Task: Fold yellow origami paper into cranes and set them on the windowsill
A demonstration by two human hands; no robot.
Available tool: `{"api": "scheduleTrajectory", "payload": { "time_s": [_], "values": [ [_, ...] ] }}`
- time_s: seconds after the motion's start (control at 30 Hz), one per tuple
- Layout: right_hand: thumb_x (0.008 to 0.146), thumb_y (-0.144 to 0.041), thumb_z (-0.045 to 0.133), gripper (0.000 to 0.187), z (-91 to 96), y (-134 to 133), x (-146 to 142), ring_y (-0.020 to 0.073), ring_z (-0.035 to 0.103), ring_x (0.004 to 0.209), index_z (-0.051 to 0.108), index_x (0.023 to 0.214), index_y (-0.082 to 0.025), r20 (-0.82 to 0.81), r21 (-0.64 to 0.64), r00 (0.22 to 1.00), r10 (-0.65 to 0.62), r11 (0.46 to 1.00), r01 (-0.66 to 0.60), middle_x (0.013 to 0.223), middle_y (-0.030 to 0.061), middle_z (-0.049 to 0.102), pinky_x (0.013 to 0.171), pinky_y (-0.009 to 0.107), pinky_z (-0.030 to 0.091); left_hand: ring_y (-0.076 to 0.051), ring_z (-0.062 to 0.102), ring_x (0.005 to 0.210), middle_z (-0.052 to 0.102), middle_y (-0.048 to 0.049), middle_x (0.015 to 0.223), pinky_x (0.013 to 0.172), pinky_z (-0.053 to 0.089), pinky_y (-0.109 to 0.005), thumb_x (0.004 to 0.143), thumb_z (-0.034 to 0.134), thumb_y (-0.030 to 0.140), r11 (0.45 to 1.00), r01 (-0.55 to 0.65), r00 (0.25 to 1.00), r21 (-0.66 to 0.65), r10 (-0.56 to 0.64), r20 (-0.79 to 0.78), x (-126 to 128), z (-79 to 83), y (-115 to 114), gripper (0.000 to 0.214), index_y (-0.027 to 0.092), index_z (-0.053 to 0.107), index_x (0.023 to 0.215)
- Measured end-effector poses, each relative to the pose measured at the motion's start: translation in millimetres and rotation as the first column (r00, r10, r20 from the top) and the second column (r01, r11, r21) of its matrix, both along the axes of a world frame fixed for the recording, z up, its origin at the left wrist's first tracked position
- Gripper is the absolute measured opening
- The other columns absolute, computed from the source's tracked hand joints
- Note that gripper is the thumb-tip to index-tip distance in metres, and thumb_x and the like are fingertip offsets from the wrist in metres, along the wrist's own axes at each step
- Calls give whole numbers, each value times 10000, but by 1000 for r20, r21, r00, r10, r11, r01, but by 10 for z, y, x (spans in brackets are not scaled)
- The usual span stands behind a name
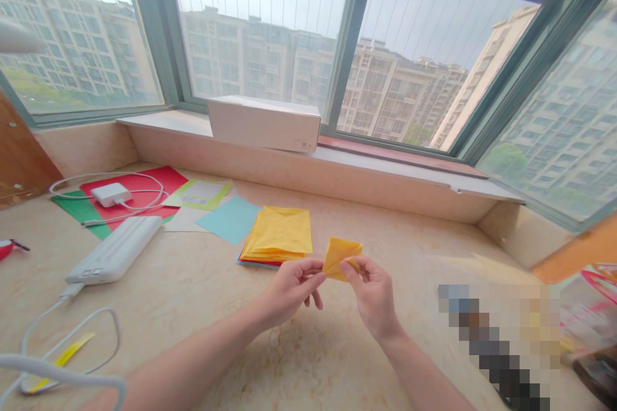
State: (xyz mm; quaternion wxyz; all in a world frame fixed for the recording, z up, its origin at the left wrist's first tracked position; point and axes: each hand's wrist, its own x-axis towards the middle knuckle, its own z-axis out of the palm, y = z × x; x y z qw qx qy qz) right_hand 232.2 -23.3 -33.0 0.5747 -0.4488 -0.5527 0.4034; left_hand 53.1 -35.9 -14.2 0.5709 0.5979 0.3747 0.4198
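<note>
The work in hand appears to be at a middle stage, because the small yellow paper (pixel 337 255) already has the form of a folded piece, with one slanting crease and a layer turned over near its lower right part, but it does not look pressed flat or finished. It is held between the two hands, just to the right of the yellow stack (pixel 282 231). The left hand (pixel 297 282) pinches its left edge with the thumb and the forefinger, while the other fingers hang loosely curled below. The right hand (pixel 372 292) pinches the right side, the thumb lying on the front and the fingers bent behind. How many layers are inside the fold, I cannot tell. The yellow stack lies on the table (pixel 414 250) with several layers visible at its near side, and over some sheets of blue and red; whether these layers are finished pieces or unused paper is not clear. Behind it, the light blue sheet (pixel 226 218) and the red sheet (pixel 166 183) lie flat, and in my judgement they are not worked on. No completed figure can be recognised beside the hands.
</note>
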Motion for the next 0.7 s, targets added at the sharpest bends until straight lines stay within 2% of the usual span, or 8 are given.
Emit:
{"api": "scheduleTrajectory", "payload": {
  "time_s": [0.13, 0.23, 0.37, 0.47, 0.6, 0.7],
  "values": [
    [795, -385, 715, 213, -18, -9, -1, 197, 640, 796, 701, 853, -180, 43, 34, 999, 11, 999, -12, 845, 60, 717, 778, 337, 501, -118, 660, 542, 647, -20, 780, 422, 390, -165, 848, 633, 397, 999, 37, 999, -7, -37, 9, -5, 4, 5, 313, 129, 634, 1011],
    [777, -361, 739, 222, -22, -39, -30, 203, 653, 822, 680, 896, -183, 31, 46, 999, 30, 998, -31, 886, 66, 720, 780, 337, 514, -124, 652, 526, 584, 16, 669, 406, 379, -159, 841, 637, 420, 999, 37, 999, -27, -37, 8, 9, -4, 14, 302, 124, 634, 901],
    [800, -358, 719, 385, 3, -76, -73, 212, 680, 853, 569, 1123, -210, -110, 13, 990, 88, 996, -87, 975, 80, 726, 757, 350, 549, -114, 635, 489, 567, 17, 652, 391, 356, -159, 855, 608, 449, 999, 11, 1000, -30, -11, 11, 26, -19, 26, 332, 117, 627, 845],
    [826, -370, 688, 537, 38, -88, -92, 211, 700, 804, 433, 1276, -224, -191, -13, 975, 117, 993, -121, 931, 76, 740, 738, 360, 565, -118, 646, 501, 587, 5, 686, 391, 348, -158, 854, 608, 445, 1000, 19, 1000, -20, -19, 18, 22, -32, 36, 329, 118, 627, 884],
    [817, -373, 700, 703, 79, -91, -107, 216, 720, 805, 312, 1381, -214, -227, -32, 968, 108, 993, -118, 890, 68, 751, 792, 380, 564, -116, 645, 503, 600, -4, 715, 390, 347, -157, 851, 610, 434, 1000, 19, 1000, -17, -19, 18, 14, -43, 46, 320, 118, 620, 896],
    [809, -386, 708, 750, 90, -89, -113, 231, 725, 858, 293, 1406, -202, -258, -57, 958, 123, 988, -142, 925, 78, 754, 832, 402, 561, -110, 635, 490, 592, 0, 699, 388, 347, -157, 850, 609, 428, 1000, 3, 1000, -25, -3, 18, 15, -36, 44, 313, 116, 616, 877]
  ]
}}
